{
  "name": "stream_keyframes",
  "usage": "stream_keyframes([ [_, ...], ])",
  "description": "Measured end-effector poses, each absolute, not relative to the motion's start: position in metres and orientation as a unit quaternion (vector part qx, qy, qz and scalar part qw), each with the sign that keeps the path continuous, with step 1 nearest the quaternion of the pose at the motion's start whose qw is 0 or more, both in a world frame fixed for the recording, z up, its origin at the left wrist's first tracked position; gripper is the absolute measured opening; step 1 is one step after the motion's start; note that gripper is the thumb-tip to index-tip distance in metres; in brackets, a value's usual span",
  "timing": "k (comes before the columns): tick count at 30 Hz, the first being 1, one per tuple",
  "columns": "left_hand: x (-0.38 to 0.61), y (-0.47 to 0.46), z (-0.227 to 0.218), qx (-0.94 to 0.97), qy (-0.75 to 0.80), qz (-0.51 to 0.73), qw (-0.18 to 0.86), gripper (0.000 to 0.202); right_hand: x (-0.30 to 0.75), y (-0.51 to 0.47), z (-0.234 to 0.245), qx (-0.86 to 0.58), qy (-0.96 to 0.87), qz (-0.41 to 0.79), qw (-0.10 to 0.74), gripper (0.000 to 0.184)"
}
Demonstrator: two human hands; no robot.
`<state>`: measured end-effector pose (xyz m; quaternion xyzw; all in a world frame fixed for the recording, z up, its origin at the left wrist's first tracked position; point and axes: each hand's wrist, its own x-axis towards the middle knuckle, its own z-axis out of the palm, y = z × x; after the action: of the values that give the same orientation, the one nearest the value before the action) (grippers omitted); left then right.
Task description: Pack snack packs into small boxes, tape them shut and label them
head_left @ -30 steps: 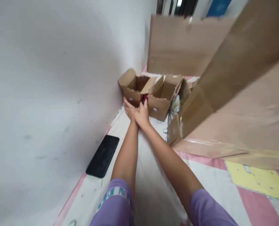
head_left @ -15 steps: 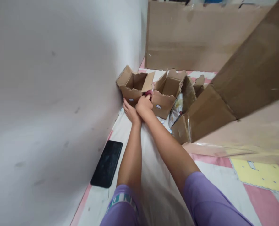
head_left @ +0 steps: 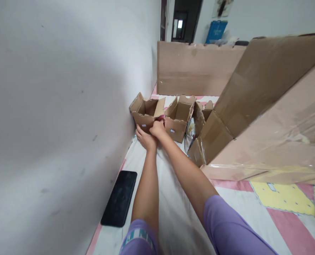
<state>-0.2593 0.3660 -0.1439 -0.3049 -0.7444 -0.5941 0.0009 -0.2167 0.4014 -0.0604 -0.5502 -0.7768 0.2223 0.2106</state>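
Two open cardboard boxes stand side by side by the wall: a left box point(head_left: 144, 119) and a middle box point(head_left: 175, 129), each with a small white label on its front. My left hand point(head_left: 146, 139) lies against the lower front of the left box, fingers stretched out. Beside it my right hand point(head_left: 158, 128) is closed at the gap between the two boxes, its fingertips partly hidden. A pinkish-red thing point(head_left: 161, 117) shows just above the right fingers; its kind cannot be made out.
White wall point(head_left: 67, 106) runs along the left. A black phone point(head_left: 119, 198) lies near it on the pink-and-white cloth point(head_left: 242, 209). Large cardboard panels point(head_left: 194, 71) stand at the back and right. A patterned packet point(head_left: 190, 132) leans beside the middle box.
The view has tilted up, showing more of the room behind the panels. Both hands stay at the left box and the gap, with the right fingers now less visible.
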Motion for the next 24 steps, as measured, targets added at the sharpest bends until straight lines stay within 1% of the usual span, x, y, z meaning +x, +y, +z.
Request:
stream_keyframes([
  [4, -0.26, 0.362, -0.141, -0.287, -0.754, -0.59, 0.035, 0.063, -0.217, 0.383, -0.05, -0.568, -0.762, 0.213, 0.227, 0.033],
  [7, -0.264, 0.358, -0.14, -0.266, -0.764, -0.585, 0.059, 0.065, -0.213, 0.367, -0.047, -0.56, -0.76, 0.213, 0.253, 0.042],
  [8, -0.266, 0.357, -0.14, -0.261, -0.767, -0.583, 0.064, 0.071, -0.211, 0.361, -0.048, -0.552, -0.76, 0.214, 0.268, 0.045],
  [10, -0.269, 0.358, -0.14, -0.256, -0.77, -0.58, 0.069, 0.09, -0.206, 0.352, -0.052, -0.53, -0.759, 0.21, 0.313, 0.045],
  [12, -0.271, 0.359, -0.141, -0.258, -0.774, -0.575, 0.067, 0.107, -0.203, 0.345, -0.058, -0.518, -0.744, 0.194, 0.375, 0.039],
  [14, -0.271, 0.361, -0.141, -0.259, -0.781, -0.565, 0.059, 0.114, -0.203, 0.34, -0.064, -0.527, -0.713, 0.177, 0.428, 0.033],
  [16, -0.27, 0.362, -0.141, -0.262, -0.791, -0.55, 0.05, 0.116, -0.203, 0.337, -0.067, -0.544, -0.68, 0.172, 0.46, 0.033],
  [21, -0.269, 0.36, -0.137, -0.274, -0.807, -0.522, 0.048, 0.126, -0.195, 0.337, -0.075, -0.547, -0.636, 0.156, 0.522, 0.056],
  [24, -0.271, 0.357, -0.136, -0.276, -0.789, -0.546, 0.054, 0.124, -0.195, 0.342, -0.086, -0.51, -0.641, 0.184, 0.543, 0.065],
])
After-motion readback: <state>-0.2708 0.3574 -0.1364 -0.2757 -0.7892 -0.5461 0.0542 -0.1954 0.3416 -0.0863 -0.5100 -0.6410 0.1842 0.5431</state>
